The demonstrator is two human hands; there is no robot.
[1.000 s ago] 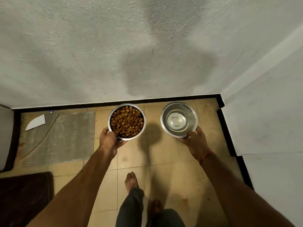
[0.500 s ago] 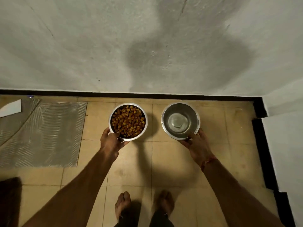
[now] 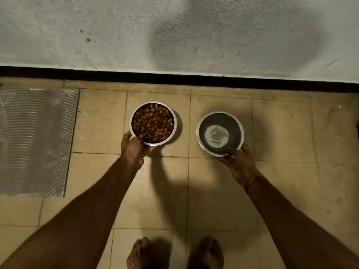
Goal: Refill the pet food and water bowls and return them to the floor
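Down nearest the person, two bare feet (image 3: 174, 253) stand on the tan tiled floor (image 3: 213, 191), one under each forearm, toes towards the wall. Both arms stretch forward and down from there, well apart from each other.

The left hand (image 3: 134, 147) grips the near rim of the food bowl (image 3: 155, 143), thumb hooked over the edge into the bowl and the remaining fingers curled underneath, out of sight. That steel bowl is heaped with brown kibble (image 3: 153, 123) and sits just beyond the left knuckles. Whether its base touches the tiles I cannot tell; a dark shadow lies close beside it and trails back between the arms.

The right hand (image 3: 240, 162) pinches the near rim of the water bowl (image 3: 202, 140), thumb pressed on the lip and fingers tucked beneath. This bowl lies just ahead of the right hand, a little nearer to the person than the food bowl, and holds a shallow pool of water (image 3: 215, 135) that catches the light. It looks blurred, and its shadow falls on the tiles to the far right of it. The two bowls sit side by side, apart, with a tile seam running between them.

Well out to the left of the left hand, a grey ridged mat (image 3: 35, 142) lies flat on the tiles. Beyond both bowls runs a black skirting strip (image 3: 174, 76), and above it the rough whitish wall (image 3: 97, 32) carries the person's broad shadow.
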